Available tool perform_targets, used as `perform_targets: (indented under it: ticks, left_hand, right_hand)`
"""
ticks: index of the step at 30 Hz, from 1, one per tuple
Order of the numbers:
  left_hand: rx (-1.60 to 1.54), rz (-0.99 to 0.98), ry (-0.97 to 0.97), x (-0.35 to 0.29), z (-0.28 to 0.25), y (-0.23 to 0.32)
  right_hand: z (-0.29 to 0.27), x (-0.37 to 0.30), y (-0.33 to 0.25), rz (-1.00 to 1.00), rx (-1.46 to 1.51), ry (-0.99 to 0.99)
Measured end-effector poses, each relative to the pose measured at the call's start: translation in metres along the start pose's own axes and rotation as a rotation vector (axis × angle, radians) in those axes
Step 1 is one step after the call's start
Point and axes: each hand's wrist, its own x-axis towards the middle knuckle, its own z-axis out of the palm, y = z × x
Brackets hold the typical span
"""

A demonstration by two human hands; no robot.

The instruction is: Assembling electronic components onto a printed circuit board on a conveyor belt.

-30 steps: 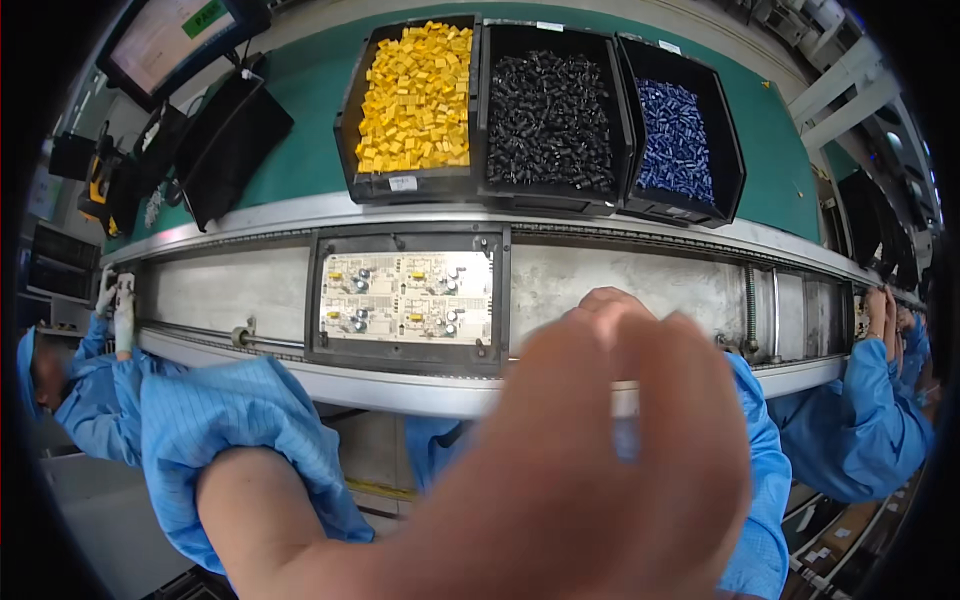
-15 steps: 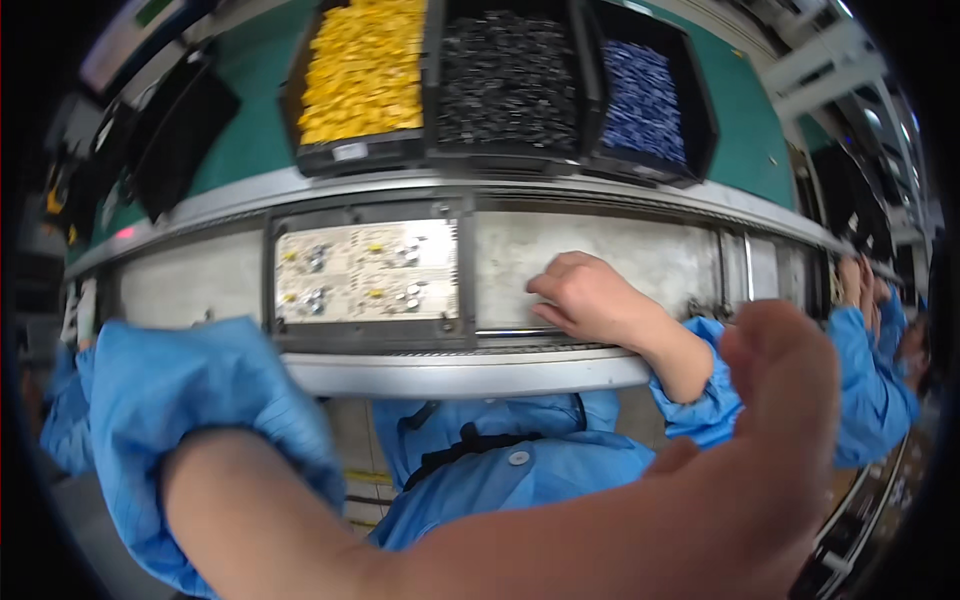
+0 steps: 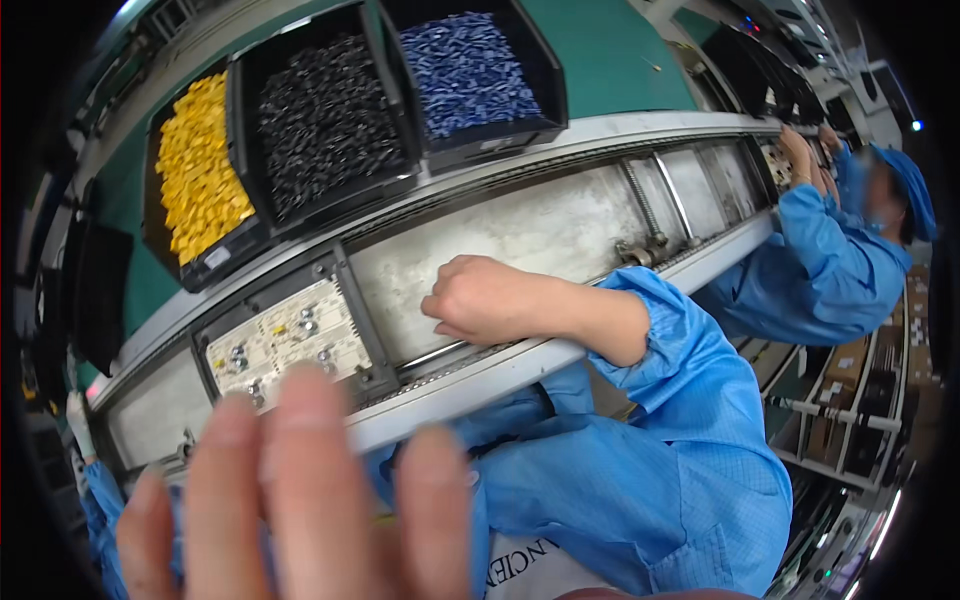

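Close to the camera and blurred, my left hand (image 3: 310, 500) rises from the lower edge with its fingers spread and nothing between them. It covers the near part of a pale circuit board (image 3: 290, 325) from sight. The board carries small yellow and silver round parts and lies in a dark frame (image 3: 361, 318) on the line. My right hand (image 3: 483, 298), its fingers curled downward, hangs over the bare metal section just right of that frame. Whether it grips anything is hidden.
Black bins hold yellow pieces (image 3: 200, 165), black pieces (image 3: 325, 120) and blue pieces (image 3: 465, 75) on the green table (image 3: 625, 60) behind the line. A metal rail (image 3: 500, 385) runs along the near edge. On the right, a co-worker in blue (image 3: 815, 265) handles another board.
The view has swung to the right and tilted. My left arm, which stretched across to the right, has pulled back, and its hand now shows spread fingers. My right hand stays curled.
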Motion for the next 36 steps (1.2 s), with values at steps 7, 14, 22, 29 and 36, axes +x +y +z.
perform_targets:
  ticks: [7, 14, 22, 29, 36]
  left_hand:
    - [-0.193, -0.039, -0.123, -0.019, -0.024, -0.024]
    - [-0.642, -0.638, -0.67, 0.02, -0.052, -0.022]
    - [-0.48, -0.599, -0.453, 0.049, -0.05, -0.005]
    - [-0.377, -0.594, -0.305, 0.032, -0.029, -0.013]
    - [-0.412, -0.289, 0.062, 0.025, 0.005, 0.028]
  right_hand:
    - [0.004, 0.009, -0.001, 0.027, -0.012, -0.078]
    - [0.005, 0.001, 0.011, 0.019, -0.014, -0.058]
    - [0.003, -0.002, 0.005, -0.019, -0.064, -0.018]
    - [-0.002, 0.026, -0.019, -0.116, 0.025, -0.059]
    - [-0.015, 0.011, -0.011, 0.011, 0.004, -0.019]
